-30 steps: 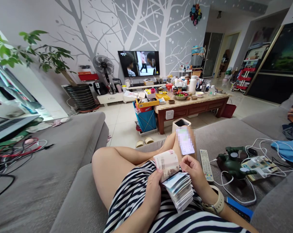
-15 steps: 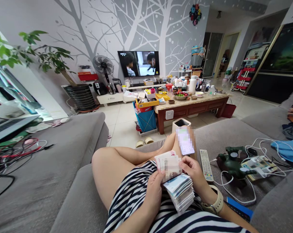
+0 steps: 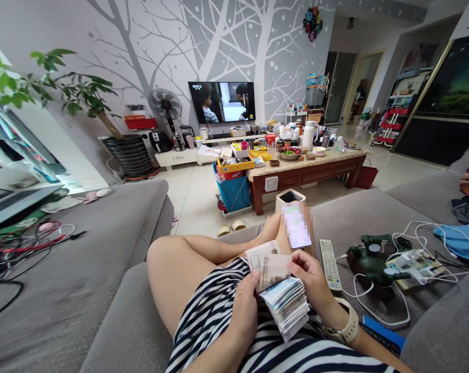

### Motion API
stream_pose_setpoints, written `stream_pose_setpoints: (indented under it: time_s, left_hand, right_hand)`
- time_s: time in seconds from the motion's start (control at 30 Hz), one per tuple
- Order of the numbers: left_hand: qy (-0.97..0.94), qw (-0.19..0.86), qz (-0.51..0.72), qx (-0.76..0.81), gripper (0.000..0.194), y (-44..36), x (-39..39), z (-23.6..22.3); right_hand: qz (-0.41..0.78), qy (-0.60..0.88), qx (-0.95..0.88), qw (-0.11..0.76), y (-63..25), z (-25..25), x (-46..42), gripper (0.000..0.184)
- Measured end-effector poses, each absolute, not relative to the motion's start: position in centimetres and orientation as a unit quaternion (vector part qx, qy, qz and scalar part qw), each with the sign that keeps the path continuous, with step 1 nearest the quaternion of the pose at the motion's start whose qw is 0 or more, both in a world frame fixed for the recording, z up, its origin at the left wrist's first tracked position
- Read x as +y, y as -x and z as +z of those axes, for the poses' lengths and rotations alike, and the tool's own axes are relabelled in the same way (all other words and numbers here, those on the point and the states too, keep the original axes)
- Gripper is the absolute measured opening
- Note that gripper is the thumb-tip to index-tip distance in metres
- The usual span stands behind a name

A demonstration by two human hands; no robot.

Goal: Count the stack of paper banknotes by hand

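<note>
My left hand (image 3: 245, 305) is closed, its thumb pressing on the lower left edge of some banknotes (image 3: 272, 270). My right hand (image 3: 310, 277) pinches the right end of the front note between thumb and fingers. Behind it, another pale note sticks up to the upper left. Below these hangs a thick, fanned stack of banknotes (image 3: 289, 311) with a bluish one on top. It lies between my hands over a striped garment (image 3: 207, 305); how its far side is held is hidden. A phone (image 3: 296, 228) with a lit, blurred screen rests on my leg just beyond.
To the right on the grey sofa (image 3: 347, 212) lie a remote control (image 3: 330, 264), a dark green figure (image 3: 374, 264) and a power strip (image 3: 416, 267) with white cables. A laptop (image 3: 20, 204) and tangled cables are at left. A crowded coffee table (image 3: 308, 173) stands ahead.
The notes on top have shifted: the pinkish print behind the front note has given way to a paler, brownish one. Both hands stay nearly in place.
</note>
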State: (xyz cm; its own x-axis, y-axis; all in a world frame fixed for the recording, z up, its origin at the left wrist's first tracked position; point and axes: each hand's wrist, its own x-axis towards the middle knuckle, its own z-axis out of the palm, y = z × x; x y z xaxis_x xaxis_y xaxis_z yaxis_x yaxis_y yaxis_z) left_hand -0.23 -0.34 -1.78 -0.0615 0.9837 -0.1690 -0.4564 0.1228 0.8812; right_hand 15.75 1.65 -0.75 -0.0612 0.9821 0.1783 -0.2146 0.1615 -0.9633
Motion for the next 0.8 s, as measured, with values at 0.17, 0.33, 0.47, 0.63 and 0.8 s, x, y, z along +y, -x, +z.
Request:
stream_pose_setpoints:
  time_s: [0.17, 0.33, 0.47, 0.63, 0.8]
  left_hand:
    - [-0.306, 0.606, 0.597, 0.427, 0.042, 0.35, -0.11, -2.43]
    - [-0.327, 0.607, 0.594, 0.415, 0.038, 0.32, -0.24, -2.00]
    - [-0.328, 0.602, 0.589, 0.429, 0.037, 0.32, -0.23, -2.00]
    - [-0.335, 0.619, 0.587, 0.400, 0.034, 0.36, -0.12, -2.43]
    - [-0.328, 0.625, 0.591, 0.391, 0.031, 0.28, -0.18, -2.09]
  right_hand:
    - [0.521, 0.373, -0.516, 0.568, -15.84, -0.54, 1.40, 0.031]
    - [0.535, 0.373, -0.503, 0.567, -15.77, -0.48, 1.32, 0.031]
    - [0.536, 0.378, -0.497, 0.568, -15.62, -0.44, 1.31, 0.031]
    - [0.545, 0.375, -0.493, 0.565, -15.65, -0.57, 1.37, 0.032]
    - [0.544, 0.365, -0.504, 0.562, -15.88, -0.65, 1.53, 0.034]
